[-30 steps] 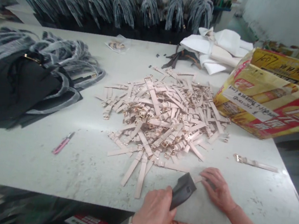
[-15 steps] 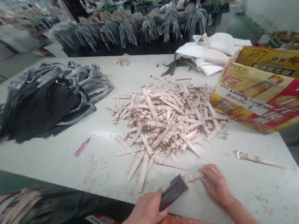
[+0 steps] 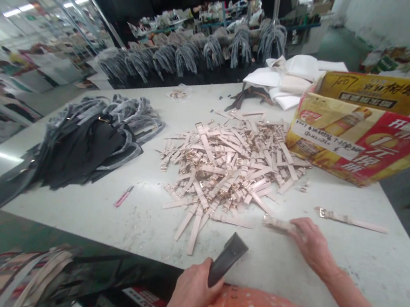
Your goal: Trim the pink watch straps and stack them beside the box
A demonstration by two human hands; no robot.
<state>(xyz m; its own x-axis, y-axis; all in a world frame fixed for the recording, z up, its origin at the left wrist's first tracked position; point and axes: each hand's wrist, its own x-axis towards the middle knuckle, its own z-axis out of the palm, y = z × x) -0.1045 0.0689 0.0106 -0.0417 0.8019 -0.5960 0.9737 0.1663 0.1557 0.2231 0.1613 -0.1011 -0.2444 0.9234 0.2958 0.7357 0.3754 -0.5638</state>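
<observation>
My left hand is closed round the handle of a dark grey tool whose flat head points up over the table's near edge. My right hand rests on the white table, fingers pinching one end of a pale pink strap that lies blurred beside it. Just beyond both hands spreads a big heap of pink straps with gold buckles. One finished strap lies apart to the right.
A yellow and red cardboard box stands at the right. Black straps in plastic sleeves are piled at the left. A small pink cutter lies near them. White fabric sits at the back.
My right hand has slid the pink strap away from the tool, up and to the right. My left hand with the tool has drawn back toward my body. My head has turned left.
</observation>
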